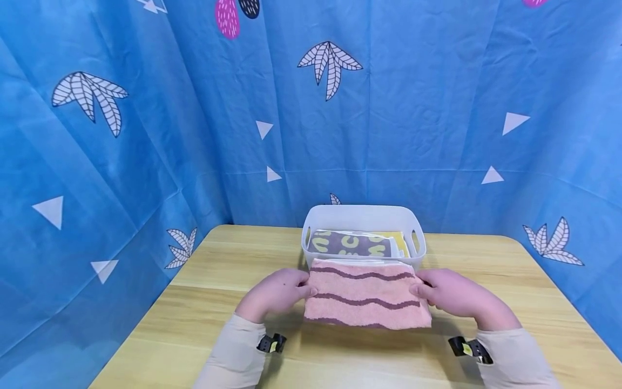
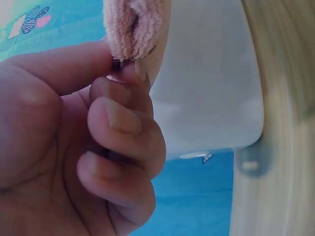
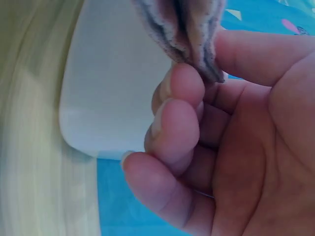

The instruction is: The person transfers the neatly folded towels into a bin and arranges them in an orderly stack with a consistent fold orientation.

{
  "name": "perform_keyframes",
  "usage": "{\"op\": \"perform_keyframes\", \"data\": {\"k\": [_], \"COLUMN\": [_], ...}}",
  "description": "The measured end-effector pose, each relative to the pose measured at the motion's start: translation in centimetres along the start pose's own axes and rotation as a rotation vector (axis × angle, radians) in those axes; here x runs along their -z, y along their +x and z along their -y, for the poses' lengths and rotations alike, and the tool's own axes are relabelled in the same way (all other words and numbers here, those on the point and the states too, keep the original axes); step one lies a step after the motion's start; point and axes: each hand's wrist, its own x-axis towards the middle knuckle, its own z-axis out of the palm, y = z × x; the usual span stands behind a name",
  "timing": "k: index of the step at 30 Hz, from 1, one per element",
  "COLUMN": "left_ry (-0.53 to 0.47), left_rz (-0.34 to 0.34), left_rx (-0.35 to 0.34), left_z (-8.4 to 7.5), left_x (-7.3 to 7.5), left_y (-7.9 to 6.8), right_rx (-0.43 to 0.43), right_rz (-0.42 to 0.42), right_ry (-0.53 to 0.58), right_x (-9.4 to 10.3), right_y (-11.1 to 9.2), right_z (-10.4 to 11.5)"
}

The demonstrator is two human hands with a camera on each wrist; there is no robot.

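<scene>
A folded pink towel (image 1: 366, 294) with wavy purple-brown stripes is held up in front of a white plastic basket (image 1: 359, 216). My left hand (image 1: 277, 292) pinches its left edge between thumb and fingers. At the opposite edge, my right hand (image 1: 452, 294) does the same. In the left wrist view the towel (image 2: 135, 29) shows a thick rolled fold at the fingertips. Layered edges of the towel (image 3: 189, 34) hang between thumb and forefinger in the right wrist view. Part of the basket's front is hidden behind the towel.
Inside the basket lie a folded grey-purple cloth (image 1: 347, 244) with yellow-green letters and a yellow cloth (image 1: 399, 240). The basket stands near the back of a light wooden table (image 1: 243, 254). Blue patterned curtains (image 1: 413, 108) rise behind the table and at both sides.
</scene>
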Motion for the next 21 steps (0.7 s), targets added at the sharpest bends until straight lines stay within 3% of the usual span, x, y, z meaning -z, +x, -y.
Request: {"op": "perform_keyframes", "data": {"k": [9, 15, 21], "left_ry": [-0.041, -0.086, -0.159], "left_rz": [-0.070, -0.180, -0.265], "left_rx": [-0.001, 0.023, 0.074], "left_z": [0.0, -0.1, -0.1], "left_x": [0.9, 0.8, 0.4], "left_y": [-0.2, 0.3, 1.3], "right_rx": [0.006, 0.000, -0.062], "right_rz": [-0.053, -0.194, -0.291], "right_ry": [0.045, 0.060, 0.135], "right_x": [0.3, 0.1, 0.0], "right_y": [0.1, 0.6, 1.4], "right_z": [0.2, 0.2, 0.1]}}
